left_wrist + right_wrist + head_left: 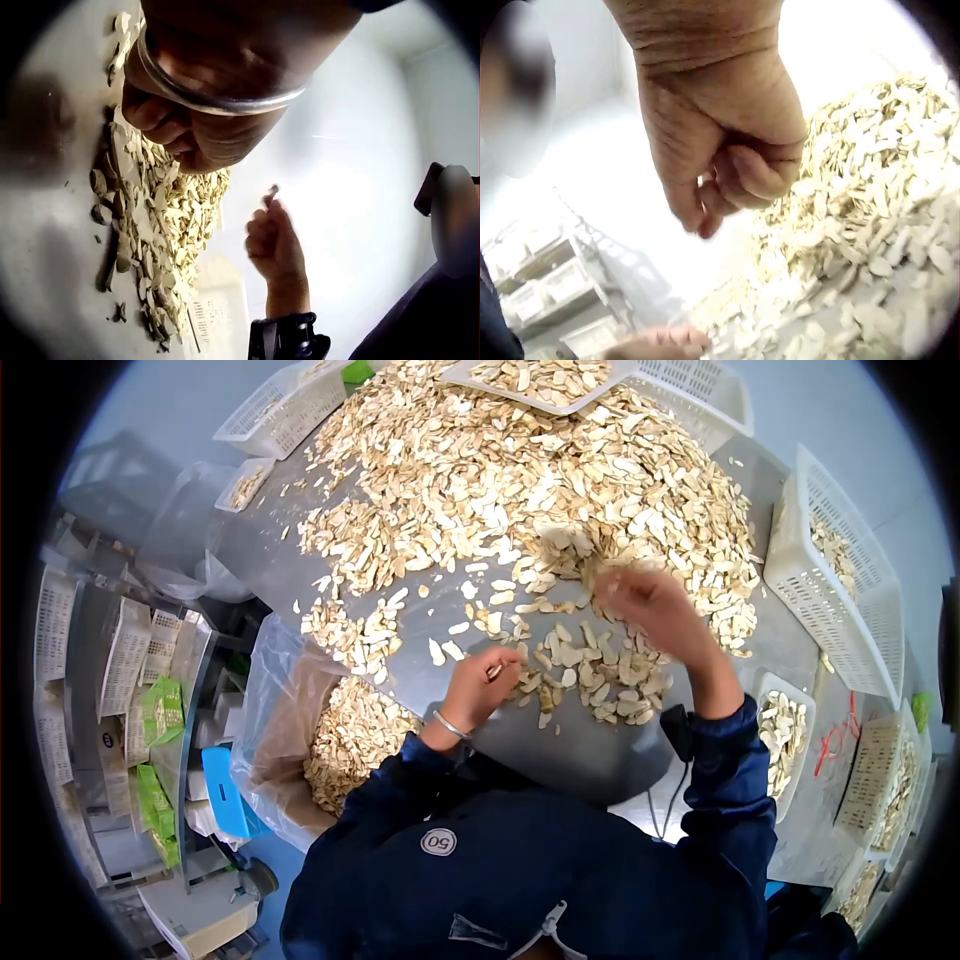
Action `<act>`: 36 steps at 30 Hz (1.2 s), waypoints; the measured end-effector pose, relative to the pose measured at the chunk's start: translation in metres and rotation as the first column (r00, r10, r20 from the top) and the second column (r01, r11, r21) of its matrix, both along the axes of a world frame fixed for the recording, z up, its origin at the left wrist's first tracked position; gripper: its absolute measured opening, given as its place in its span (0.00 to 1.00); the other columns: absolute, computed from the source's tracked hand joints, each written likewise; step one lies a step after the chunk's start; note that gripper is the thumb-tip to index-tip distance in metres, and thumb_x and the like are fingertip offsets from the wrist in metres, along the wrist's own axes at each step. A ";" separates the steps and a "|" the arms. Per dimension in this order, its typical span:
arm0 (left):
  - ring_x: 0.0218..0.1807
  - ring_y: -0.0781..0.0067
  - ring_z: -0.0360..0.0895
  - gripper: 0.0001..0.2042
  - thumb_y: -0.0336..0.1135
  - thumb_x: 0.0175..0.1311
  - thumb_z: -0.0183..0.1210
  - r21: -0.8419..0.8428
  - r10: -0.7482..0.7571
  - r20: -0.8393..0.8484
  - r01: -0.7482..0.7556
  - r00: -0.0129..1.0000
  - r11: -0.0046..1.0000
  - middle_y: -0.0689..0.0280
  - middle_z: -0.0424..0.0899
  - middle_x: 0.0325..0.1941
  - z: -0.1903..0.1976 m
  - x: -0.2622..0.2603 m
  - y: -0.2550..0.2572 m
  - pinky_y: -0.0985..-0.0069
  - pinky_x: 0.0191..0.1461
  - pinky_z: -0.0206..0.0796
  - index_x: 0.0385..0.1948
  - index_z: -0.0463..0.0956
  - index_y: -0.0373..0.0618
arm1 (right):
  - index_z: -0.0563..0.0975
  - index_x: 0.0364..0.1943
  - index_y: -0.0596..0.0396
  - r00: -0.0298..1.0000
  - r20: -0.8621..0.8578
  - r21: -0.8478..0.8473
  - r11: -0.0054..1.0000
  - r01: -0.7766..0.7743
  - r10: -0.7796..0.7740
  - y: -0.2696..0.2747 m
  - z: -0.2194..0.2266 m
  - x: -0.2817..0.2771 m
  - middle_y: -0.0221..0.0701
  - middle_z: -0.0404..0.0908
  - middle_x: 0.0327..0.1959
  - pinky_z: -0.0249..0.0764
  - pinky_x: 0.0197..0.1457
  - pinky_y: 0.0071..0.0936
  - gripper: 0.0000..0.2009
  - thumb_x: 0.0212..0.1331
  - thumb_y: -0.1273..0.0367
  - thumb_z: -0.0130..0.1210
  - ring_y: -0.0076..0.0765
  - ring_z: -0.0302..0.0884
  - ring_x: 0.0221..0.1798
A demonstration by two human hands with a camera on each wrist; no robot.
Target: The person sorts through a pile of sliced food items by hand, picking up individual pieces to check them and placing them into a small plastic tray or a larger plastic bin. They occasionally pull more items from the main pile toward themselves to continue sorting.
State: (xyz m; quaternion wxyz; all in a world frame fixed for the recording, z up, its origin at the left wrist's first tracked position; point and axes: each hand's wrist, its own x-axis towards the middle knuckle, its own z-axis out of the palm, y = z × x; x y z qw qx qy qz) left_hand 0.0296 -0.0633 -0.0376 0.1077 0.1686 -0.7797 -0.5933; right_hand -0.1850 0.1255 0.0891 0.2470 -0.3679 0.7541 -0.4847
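Note:
A big heap of pale dried slices covers the grey table, and a smaller patch of slices lies near me. My left hand, a metal bangle on its wrist, rests at the near edge of that patch with curled fingers pinching a pale slice. My right hand is blurred, lifted over the heap's near edge. In the left wrist view the right hand pinches a small piece at its fingertips. Its fingers are curled in the right wrist view.
White plastic baskets stand around the table: back left, back, right, and a small one by my right elbow. A plastic-lined bin of slices sits below the table's left edge. Shelves with stacked baskets stand further left.

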 end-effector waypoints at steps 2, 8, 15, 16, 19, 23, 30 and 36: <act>0.24 0.87 0.67 0.05 0.32 0.69 0.61 0.027 -0.021 0.017 0.020 1.000 0.999 0.72 0.75 0.21 0.001 0.001 0.000 0.81 0.29 0.60 0.40 0.81 0.42 | 0.85 0.44 0.54 0.935 0.277 -0.292 0.907 0.302 -0.223 -0.008 0.042 -0.001 0.18 0.73 0.23 0.63 0.28 0.18 0.09 0.68 0.67 0.58 0.15 0.66 0.25; 0.32 0.57 0.80 0.07 0.34 0.66 0.60 -0.265 -0.193 -0.012 0.183 0.981 0.947 0.60 0.84 0.30 0.002 -0.007 0.006 0.66 0.36 0.70 0.41 0.82 0.43 | 0.84 0.43 0.53 0.952 -0.304 0.325 0.943 0.066 0.038 0.010 -0.013 0.033 0.41 0.83 0.23 0.75 0.34 0.38 0.11 0.63 0.63 0.61 0.46 0.81 0.25; 0.41 0.46 0.81 0.13 0.40 0.64 0.61 -0.559 -0.247 0.020 0.216 0.969 0.801 0.54 0.85 0.38 -0.009 -0.061 0.021 0.56 0.43 0.73 0.46 0.81 0.44 | 0.81 0.48 0.52 0.961 -0.230 0.443 0.896 -0.037 0.153 0.034 -0.080 0.094 0.42 0.86 0.32 0.78 0.42 0.46 0.14 0.62 0.62 0.61 0.54 0.84 0.39; 0.41 0.46 0.82 0.14 0.41 0.64 0.61 -0.590 -0.235 0.054 0.221 0.970 0.776 0.54 0.85 0.39 -0.009 -0.066 0.022 0.55 0.43 0.73 0.46 0.81 0.44 | 0.81 0.48 0.51 0.972 -0.203 0.447 0.894 -0.013 0.116 0.033 -0.078 0.094 0.41 0.86 0.32 0.78 0.42 0.46 0.14 0.62 0.63 0.61 0.53 0.84 0.38; 0.41 0.46 0.83 0.16 0.43 0.63 0.61 -0.595 -0.291 0.226 0.368 0.930 0.715 0.54 0.86 0.37 -0.008 -0.074 0.020 0.54 0.43 0.73 0.48 0.79 0.44 | 0.81 0.48 0.51 0.962 -0.275 0.418 0.901 0.118 0.001 0.031 -0.078 0.090 0.40 0.84 0.32 0.78 0.40 0.46 0.13 0.61 0.65 0.60 0.53 0.84 0.36; 0.34 0.50 0.82 0.14 0.43 0.64 0.63 -0.452 -0.320 0.227 0.390 0.920 0.802 0.56 0.85 0.30 0.000 -0.070 0.007 0.59 0.38 0.72 0.40 0.80 0.41 | 0.82 0.45 0.51 0.824 -0.562 0.324 0.897 0.301 -0.073 0.028 -0.108 0.075 0.38 0.83 0.33 0.78 0.38 0.44 0.11 0.60 0.66 0.60 0.52 0.83 0.35; 0.26 0.79 0.75 0.16 0.42 0.72 0.58 0.010 -0.110 0.155 0.110 0.982 0.994 0.66 0.78 0.21 -0.010 -0.038 -0.041 0.75 0.32 0.67 0.30 0.80 0.37 | 0.82 0.34 0.53 0.870 -0.488 0.322 0.914 0.249 -0.065 0.021 -0.116 0.073 0.39 0.82 0.33 0.77 0.37 0.47 0.08 0.61 0.64 0.60 0.52 0.82 0.34; 0.27 0.89 0.65 0.16 0.42 0.75 0.57 0.324 -0.025 0.158 -0.028 0.987 0.946 0.79 0.73 0.23 -0.013 -0.020 -0.049 0.84 0.31 0.57 0.29 0.80 0.41 | 0.84 0.33 0.52 0.942 -0.336 0.393 0.911 0.125 0.015 0.001 -0.112 0.071 0.41 0.85 0.32 0.76 0.36 0.48 0.12 0.64 0.59 0.60 0.55 0.82 0.33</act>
